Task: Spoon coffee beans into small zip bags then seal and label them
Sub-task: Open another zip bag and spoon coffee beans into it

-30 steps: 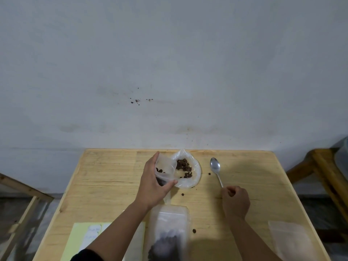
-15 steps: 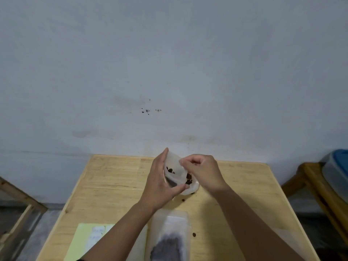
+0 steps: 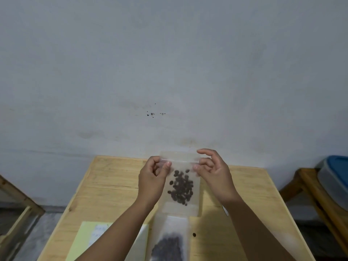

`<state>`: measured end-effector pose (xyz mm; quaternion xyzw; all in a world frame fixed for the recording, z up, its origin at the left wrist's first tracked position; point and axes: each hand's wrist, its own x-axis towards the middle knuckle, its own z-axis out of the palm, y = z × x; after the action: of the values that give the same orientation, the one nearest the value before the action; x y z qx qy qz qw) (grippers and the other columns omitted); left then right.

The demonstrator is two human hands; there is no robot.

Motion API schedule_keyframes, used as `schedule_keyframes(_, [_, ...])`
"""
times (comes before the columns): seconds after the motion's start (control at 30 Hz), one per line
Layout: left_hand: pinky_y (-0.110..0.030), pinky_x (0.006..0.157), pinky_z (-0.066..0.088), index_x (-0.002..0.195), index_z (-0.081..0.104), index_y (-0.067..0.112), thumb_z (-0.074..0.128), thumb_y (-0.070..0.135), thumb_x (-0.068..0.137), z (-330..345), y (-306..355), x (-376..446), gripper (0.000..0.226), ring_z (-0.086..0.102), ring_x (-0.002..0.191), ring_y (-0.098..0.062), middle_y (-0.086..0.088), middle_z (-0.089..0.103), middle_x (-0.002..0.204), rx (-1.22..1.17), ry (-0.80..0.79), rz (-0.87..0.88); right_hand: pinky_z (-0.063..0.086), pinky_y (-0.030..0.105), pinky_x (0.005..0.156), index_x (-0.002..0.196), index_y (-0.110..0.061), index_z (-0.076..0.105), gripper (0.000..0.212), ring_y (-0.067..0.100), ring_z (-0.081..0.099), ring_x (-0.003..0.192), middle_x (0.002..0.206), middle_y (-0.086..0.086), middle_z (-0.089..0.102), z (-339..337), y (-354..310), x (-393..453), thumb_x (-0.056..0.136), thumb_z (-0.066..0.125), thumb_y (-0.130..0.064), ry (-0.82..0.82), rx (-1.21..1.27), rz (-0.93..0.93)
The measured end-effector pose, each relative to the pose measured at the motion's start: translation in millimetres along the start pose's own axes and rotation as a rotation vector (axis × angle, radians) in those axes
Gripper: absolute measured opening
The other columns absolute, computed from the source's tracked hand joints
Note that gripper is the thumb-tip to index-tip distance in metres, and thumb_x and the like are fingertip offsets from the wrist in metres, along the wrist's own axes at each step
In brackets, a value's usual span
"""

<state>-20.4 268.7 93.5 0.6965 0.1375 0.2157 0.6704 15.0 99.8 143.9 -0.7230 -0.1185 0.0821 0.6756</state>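
A small clear zip bag (image 3: 181, 189) with dark coffee beans hangs upright above the wooden table (image 3: 105, 187). My left hand (image 3: 152, 178) pinches its top left corner at the zip strip. My right hand (image 3: 212, 174) pinches the top right corner between thumb and middle fingers, with the index finger raised. A second filled zip bag (image 3: 169, 240) lies flat on the table near the front edge. The bowl of beans and the spoon are hidden behind the held bag and my hands.
A pale yellow sheet (image 3: 88, 240) with handwriting lies at the front left of the table. One loose bean (image 3: 194, 234) lies right of the flat bag. A wooden stool with a blue-lidded container (image 3: 335, 178) stands at the right. A wooden frame (image 3: 17, 202) stands at the left.
My right hand left the spoon on the table and came to the bag. Both hands lifted the bag upright and now pinch its top corners.
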Motion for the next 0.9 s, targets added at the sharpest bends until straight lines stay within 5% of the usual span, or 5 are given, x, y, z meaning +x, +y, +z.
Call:
schedule_keyframes(0.2, [-0.030, 0.075, 0.050, 0.111, 0.048, 0.051, 0.064, 0.013, 0.088, 0.1, 12.7, -1.2, 0.047, 0.059, 0.069, -0.018, 0.010, 0.050, 0.061, 0.058, -0.091, 0.126, 0.050, 0.020, 0.075, 0.092, -0.017, 0.069, 0.017, 0.014, 0.061, 0.082, 0.085, -0.005, 0.067, -6.4, -2.3, 4.2, 0.083, 0.066, -0.002, -0.007, -0.099, -0.123])
schedule_keyframes(0.33, [-0.037, 0.066, 0.049, 0.101, 0.061, 0.043, 0.066, 0.015, 0.087, 1.4, 20.5, -0.1, 0.032, 0.061, 0.069, -0.029, 0.003, 0.065, 0.071, 0.094, -0.115, 0.190, 0.049, 0.017, 0.074, 0.082, -0.020, 0.073, 0.017, 0.008, 0.065, 0.078, 0.082, -0.007, 0.072, -5.4, -4.4, 6.8, 0.080, 0.069, -0.004, -0.016, -0.098, -0.123])
schedule_keyframes(0.47, [-0.014, 0.057, 0.040, 0.094, 0.065, 0.034, 0.070, 0.013, 0.083, 0.8, 24.8, -2.4, 0.023, 0.049, 0.054, -0.003, 0.019, 0.063, 0.061, 0.138, -0.099, 0.181, 0.051, 0.018, 0.076, 0.079, -0.018, 0.074, 0.018, 0.008, 0.065, 0.078, 0.079, -0.006, 0.072, -3.3, -1.5, 6.6, 0.080, 0.069, -0.001, 0.019, -0.062, -0.100])
schedule_keyframes(0.7, [-0.012, 0.055, 0.037, 0.094, 0.062, 0.038, 0.069, 0.016, 0.084, 0.2, 24.5, -5.6, 0.026, 0.049, 0.055, -0.019, 0.014, 0.048, 0.050, 0.190, -0.045, 0.173, 0.050, 0.021, 0.079, 0.079, -0.024, 0.072, 0.019, 0.007, 0.064, 0.083, 0.084, -0.009, 0.071, 3.2, 5.4, 6.8, 0.082, 0.068, -0.006, 0.004, -0.085, -0.094])
schedule_keyframes(0.9, [-0.008, 0.056, 0.038, 0.098, 0.066, 0.033, 0.069, 0.016, 0.084, 0.6, 21.1, -15.5, 0.023, 0.053, 0.054, -0.004, 0.014, 0.062, 0.059, 0.204, -0.139, 0.148, 0.049, 0.017, 0.076, 0.077, -0.027, 0.074, 0.018, 0.001, 0.066, 0.085, 0.084, -0.013, 0.073, 11.9, 11.5, 2.7, 0.081, 0.070, -0.011, -0.011, -0.091, -0.001])
